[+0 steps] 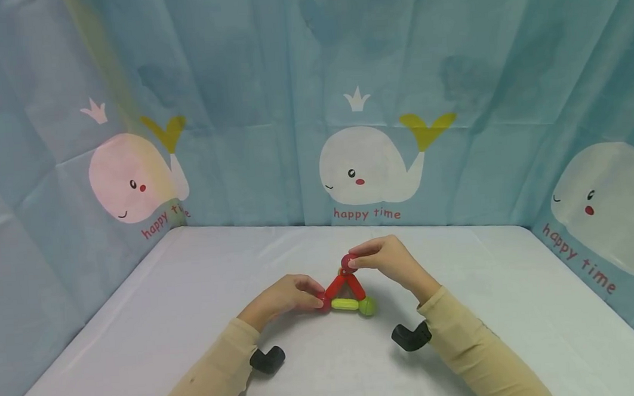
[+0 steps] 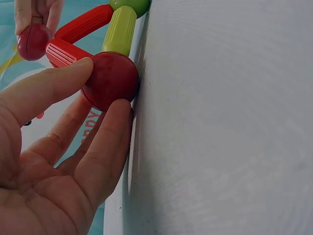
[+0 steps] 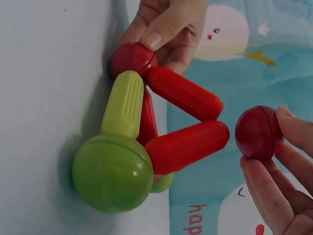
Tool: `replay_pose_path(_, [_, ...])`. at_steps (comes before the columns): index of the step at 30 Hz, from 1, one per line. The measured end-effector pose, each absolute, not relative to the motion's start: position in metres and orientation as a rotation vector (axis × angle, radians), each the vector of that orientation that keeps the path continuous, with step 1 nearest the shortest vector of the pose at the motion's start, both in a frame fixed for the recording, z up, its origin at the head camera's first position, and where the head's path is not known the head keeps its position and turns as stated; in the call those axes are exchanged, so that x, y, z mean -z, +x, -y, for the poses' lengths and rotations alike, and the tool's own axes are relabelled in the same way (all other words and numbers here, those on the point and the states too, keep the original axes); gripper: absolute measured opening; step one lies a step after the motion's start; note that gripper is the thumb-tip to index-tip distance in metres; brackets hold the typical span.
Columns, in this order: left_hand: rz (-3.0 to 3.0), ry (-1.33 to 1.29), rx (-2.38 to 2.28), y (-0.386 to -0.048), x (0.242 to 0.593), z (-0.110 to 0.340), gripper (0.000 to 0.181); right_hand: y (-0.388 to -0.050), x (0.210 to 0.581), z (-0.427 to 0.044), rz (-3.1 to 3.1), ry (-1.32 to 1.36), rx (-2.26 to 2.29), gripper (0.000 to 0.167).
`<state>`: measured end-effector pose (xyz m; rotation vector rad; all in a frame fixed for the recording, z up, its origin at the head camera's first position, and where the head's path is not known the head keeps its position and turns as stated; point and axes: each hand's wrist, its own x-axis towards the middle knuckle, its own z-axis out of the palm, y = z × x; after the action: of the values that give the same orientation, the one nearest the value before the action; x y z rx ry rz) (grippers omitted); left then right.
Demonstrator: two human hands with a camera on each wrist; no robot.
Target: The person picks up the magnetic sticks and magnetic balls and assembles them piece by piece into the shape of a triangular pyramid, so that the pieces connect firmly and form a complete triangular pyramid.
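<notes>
A triangular frame of sticks and balls stands on the table. My left hand [image 1: 291, 293] pinches the red ball [image 2: 111, 81] at its lower left corner between thumb and fingers. A yellow-green stick [image 1: 345, 305] runs from there to a green ball [image 3: 112, 174]. Two red sticks [image 3: 188, 147] [image 3: 186, 93] slope up and lean together at the top. My right hand [image 1: 391, 261] grips another red ball [image 3: 258, 132] in its fingertips, close beside that top; the right wrist view shows a narrow gap between them. Behind, a further red stick [image 3: 148, 122] and green ball [image 3: 164, 183] are partly hidden.
White cloth covers the table [image 1: 141, 327]. A light blue curtain [image 1: 247, 106] with printed whales hangs behind and at both sides. Black curved pieces [image 1: 268, 360] [image 1: 411, 336] stick out at each wrist, near the beige sleeves [image 1: 213, 371].
</notes>
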<state>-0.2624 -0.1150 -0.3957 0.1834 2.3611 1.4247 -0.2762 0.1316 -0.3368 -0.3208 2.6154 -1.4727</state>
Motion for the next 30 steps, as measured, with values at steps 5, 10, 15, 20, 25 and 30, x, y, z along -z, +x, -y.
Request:
replay_pose_path(5, [-2.35,0.21,-1.436,-0.2628,0.3961,0.1142,0.024,-0.2783,0.3399,-0.127,-2.621,-0.316,1.456,0.033])
replay_pose_path(10, [-2.353,0.215,-1.433,-0.2633,0.3957,0.1139,0.025,-0.2801,0.3408,-0.126,-2.635,-0.301,1.421,0.032])
replay_pose_path(15, [-2.368,0.201,-1.418,-0.2638,0.3953,0.1137,0.025,-0.2784,0.3381,-0.1239,-2.645,-0.297,1.402,0.03])
replay_pose_path(20, [-2.363,0.217,-1.423,-0.2653,0.3963,0.1131,0.025,-0.277,0.3366,-0.121,-2.666,-0.311,1.361,0.03])
replay_pose_path(25, [-2.361,0.238,-1.426,-0.2668,0.3981,0.1122,0.025,-0.2772,0.3365,-0.1211,-2.686,-0.298,1.331,0.03])
replay_pose_path(30, [-2.356,0.236,-1.435,-0.2674,0.398,0.1124,0.025,-0.2781,0.3377,-0.1215,-2.679,-0.29,1.339,0.031])
